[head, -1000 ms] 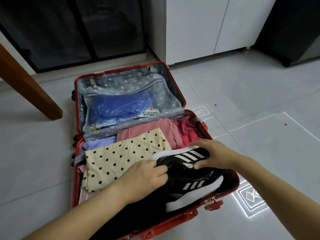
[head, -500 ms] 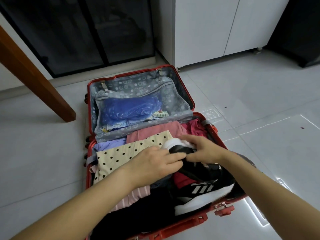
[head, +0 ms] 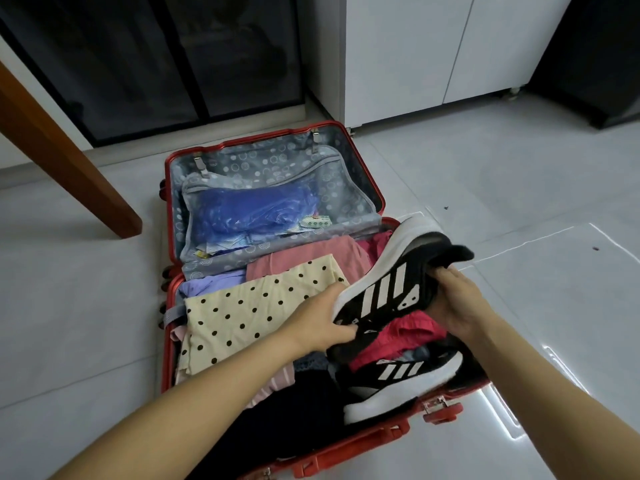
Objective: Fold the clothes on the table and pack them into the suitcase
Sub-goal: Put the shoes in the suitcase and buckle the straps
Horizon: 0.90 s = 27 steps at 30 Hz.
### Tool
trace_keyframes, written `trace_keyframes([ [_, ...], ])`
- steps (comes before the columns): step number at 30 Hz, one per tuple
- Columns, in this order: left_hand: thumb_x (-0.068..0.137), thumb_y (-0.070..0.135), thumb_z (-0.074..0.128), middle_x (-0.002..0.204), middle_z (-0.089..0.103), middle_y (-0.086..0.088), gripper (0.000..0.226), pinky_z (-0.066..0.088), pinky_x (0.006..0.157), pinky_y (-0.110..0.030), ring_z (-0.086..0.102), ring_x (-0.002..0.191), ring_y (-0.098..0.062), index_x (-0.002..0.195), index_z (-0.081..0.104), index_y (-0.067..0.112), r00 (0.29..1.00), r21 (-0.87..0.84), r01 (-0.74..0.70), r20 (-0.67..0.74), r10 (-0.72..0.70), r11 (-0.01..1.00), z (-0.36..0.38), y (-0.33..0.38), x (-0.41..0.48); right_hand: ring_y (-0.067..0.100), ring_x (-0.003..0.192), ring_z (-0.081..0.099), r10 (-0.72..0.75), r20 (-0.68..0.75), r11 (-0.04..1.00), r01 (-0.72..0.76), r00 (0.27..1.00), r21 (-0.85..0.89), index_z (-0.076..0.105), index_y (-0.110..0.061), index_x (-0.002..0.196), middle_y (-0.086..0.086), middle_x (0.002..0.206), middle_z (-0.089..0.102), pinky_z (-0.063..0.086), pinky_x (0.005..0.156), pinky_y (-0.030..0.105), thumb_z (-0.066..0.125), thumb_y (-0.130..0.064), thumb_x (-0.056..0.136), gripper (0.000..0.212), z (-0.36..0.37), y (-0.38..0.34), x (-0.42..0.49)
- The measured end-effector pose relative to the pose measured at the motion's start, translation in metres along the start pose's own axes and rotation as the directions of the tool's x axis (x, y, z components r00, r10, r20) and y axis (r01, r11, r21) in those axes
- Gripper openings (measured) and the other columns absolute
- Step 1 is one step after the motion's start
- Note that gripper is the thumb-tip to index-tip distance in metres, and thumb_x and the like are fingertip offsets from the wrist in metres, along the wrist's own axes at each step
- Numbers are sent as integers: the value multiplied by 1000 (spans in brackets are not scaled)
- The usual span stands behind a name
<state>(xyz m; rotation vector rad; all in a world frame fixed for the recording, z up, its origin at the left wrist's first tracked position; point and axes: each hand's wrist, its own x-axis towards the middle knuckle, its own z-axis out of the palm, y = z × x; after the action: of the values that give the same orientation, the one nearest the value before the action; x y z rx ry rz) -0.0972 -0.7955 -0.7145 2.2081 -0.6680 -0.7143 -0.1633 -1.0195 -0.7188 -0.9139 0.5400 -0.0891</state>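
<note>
Above the right half of the suitcase point(head: 381, 433) base, the left hand point(head: 322, 327) gripped the toe of the raised shoe point(head: 391, 289) and the right hand point(head: 453, 303) gripped its collar; both were clamped on that one shoe, spaced along its length. The shoe's long axis ran diagonally, toe toward the suitcase's near side, heel toward its hinge, sole facing the lid point(head: 277, 168). Directly beneath lay a crumpled red garment point(head: 405, 330), with the second shoe point(head: 405, 379) beside the suitcase's near wall. The landing spot therefore appeared to lie straight down, equally close to both hands. A polka-dot garment point(head: 249, 317) covered the suitcase's left half
</note>
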Motion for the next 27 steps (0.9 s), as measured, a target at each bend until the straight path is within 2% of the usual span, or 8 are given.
trace_keyframes([
  [3,73,25,68,88,66,6,41,51,71,-29,63,79,-15,111,51,26,999,140,41,19,-44,989,8,-13,2,25,100,62,31,-30,906,-41,999,-422,33,-27,141,8,116,63,48,89,41,46,11,88,67,-39,-20,-9],
  [6,72,28,64,91,65,2,41,52,73,-36,63,82,-21,111,48,28,997,305,42,45,-58,951,18,-19,4,25,142,20,13,107,220,101,994,-970,8,-37,149,5,156,19,25,114,44,74,-29,68,105,-58,-40,-14],
  [9,75,28,62,93,64,-1,42,50,75,-38,61,86,-25,114,46,26,998,397,-26,64,0,917,28,-14,12,21,144,6,164,311,-381,350,936,-856,5,-51,143,-7,157,13,3,117,54,66,-74,55,110,-43,-30,-7],
  [12,77,26,60,93,64,-3,42,50,76,-42,60,88,-28,116,45,23,997,445,-52,67,25,894,36,-10,17,21,141,16,253,412,-599,476,875,-644,24,-43,144,-11,147,31,-7,117,49,62,-75,62,96,-25,-9,5],
  [17,81,36,68,122,52,4,52,45,90,-32,54,110,-20,126,44,22,964,251,101,-262,-33,963,48,-20,9,18,116,43,178,400,-588,423,899,-689,40,-37,135,-9,123,51,29,98,35,63,-63,70,74,-30,4,28],
  [20,83,37,62,106,47,5,32,41,89,-26,49,99,-15,106,48,20,794,258,-193,-525,306,947,78,-29,-16,17,114,46,125,351,-428,369,928,-825,45,-40,130,-11,121,53,33,92,35,65,-58,67,69,-48,3,36],
  [24,87,50,44,124,44,4,46,42,99,-38,42,116,-18,124,46,23,964,378,-266,116,240,887,133,-38,-39,10,113,55,222,370,-236,418,902,-877,54,-43,124,-20,118,61,41,96,34,68,-58,63,64,-54,12,44],
  [27,84,65,34,146,28,-4,69,21,113,-42,20,136,-27,144,25,33,978,455,-103,210,6,885,152,-41,-35,10,121,50,279,426,-272,497,860,-824,51,-40,132,-16,130,57,39,101,34,70,-56,72,65,-54,31,47],
])
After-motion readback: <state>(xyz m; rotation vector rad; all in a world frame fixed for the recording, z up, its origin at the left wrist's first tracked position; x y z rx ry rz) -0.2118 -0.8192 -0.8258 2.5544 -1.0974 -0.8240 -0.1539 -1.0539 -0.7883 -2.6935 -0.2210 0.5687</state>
